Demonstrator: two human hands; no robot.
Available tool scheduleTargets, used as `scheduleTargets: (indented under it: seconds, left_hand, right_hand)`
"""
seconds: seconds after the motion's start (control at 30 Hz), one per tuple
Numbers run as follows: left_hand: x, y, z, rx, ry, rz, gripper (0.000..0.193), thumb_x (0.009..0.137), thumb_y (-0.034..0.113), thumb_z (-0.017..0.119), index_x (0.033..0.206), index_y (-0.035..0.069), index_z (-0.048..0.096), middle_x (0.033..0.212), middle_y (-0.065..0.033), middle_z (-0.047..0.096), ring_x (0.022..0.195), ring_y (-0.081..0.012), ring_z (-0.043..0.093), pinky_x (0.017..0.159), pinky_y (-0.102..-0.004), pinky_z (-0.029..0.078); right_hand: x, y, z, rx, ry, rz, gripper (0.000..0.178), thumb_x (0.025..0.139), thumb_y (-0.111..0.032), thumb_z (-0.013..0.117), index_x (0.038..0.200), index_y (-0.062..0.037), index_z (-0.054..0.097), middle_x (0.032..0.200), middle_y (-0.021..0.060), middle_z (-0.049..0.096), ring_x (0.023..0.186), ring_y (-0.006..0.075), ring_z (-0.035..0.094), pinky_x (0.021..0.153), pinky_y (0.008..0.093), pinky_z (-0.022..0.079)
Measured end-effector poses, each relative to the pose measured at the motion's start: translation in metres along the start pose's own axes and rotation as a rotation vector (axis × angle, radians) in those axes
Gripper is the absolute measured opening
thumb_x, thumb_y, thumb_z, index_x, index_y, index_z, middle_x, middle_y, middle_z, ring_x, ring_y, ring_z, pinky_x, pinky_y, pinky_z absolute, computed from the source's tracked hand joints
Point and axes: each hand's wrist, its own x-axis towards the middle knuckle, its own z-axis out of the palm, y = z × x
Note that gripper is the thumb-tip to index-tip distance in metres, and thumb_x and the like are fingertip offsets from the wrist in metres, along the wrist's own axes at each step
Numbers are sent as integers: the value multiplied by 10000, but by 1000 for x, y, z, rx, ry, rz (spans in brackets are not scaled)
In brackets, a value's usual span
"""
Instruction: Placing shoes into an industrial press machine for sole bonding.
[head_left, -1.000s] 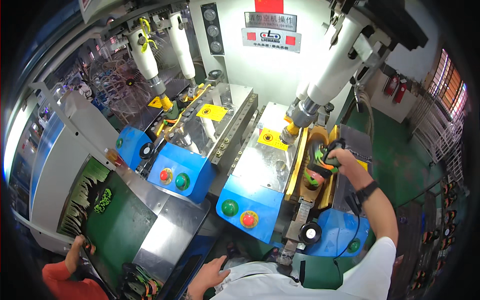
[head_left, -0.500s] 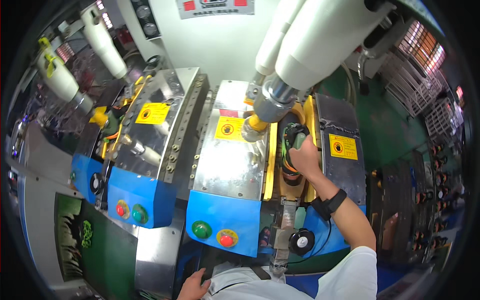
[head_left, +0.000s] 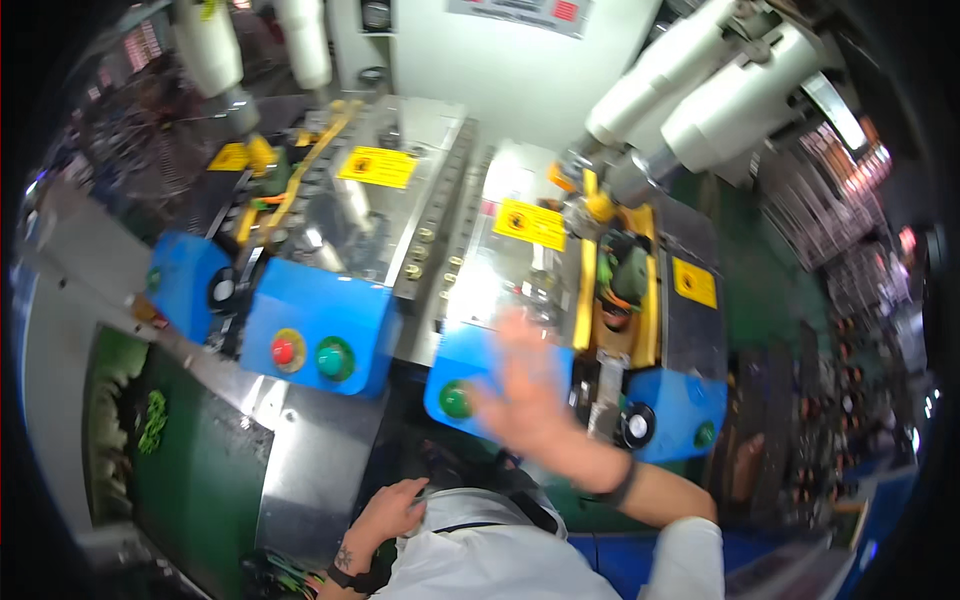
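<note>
My right hand (head_left: 525,390) is blurred by motion, its fingers spread and nothing visible in them. It hangs over the blue front panel (head_left: 445,360) of the right-hand press station, close to the green button (head_left: 455,399). Behind it, a dark green and black shoe with orange trim (head_left: 627,275) sits toe-out between two yellow side pads (head_left: 648,290). A white cylinder with a metal rod (head_left: 640,175) reaches toward the shoe's top end. Low at my waist, my left hand (head_left: 395,510) is empty with loosely stretched fingers.
At the left, a second station holds another shoe (head_left: 270,190) under a white cylinder (head_left: 208,50). Its blue panel carries a red button (head_left: 287,350) and a green one (head_left: 334,360). Yellow warning labels (head_left: 378,167) mark the metal covers. Dark racks with shoes (head_left: 800,400) stand at the right.
My right hand has let go of the shoe and moved left and toward me, over the blue panel. My left hand has risen slightly into view. The whole view has shifted left.
</note>
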Motion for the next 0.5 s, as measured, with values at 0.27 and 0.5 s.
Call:
scheduleTargets:
  seconds: [0.27,0.5]
  left_hand:
    - [-8,18,12,-144,61,25,430,810,157,619,1210,11,563,1118,-210,619,1010,-404,590,873,-461,473]
    - [-85,-25,85,65,336,30,407,797,116,628,1197,68,577,1126,-196,621,934,-387,631,815,-448,514]
  right_hand:
    - [1,-36,83,-144,-281,-17,646,865,-318,610,1358,46,404,1460,310,296,1394,419,255,1091,623,203]
    - [-103,-149,95,758,-540,-198,458,864,-200,656,1242,23,527,1349,237,483,1275,393,446,1068,476,348]
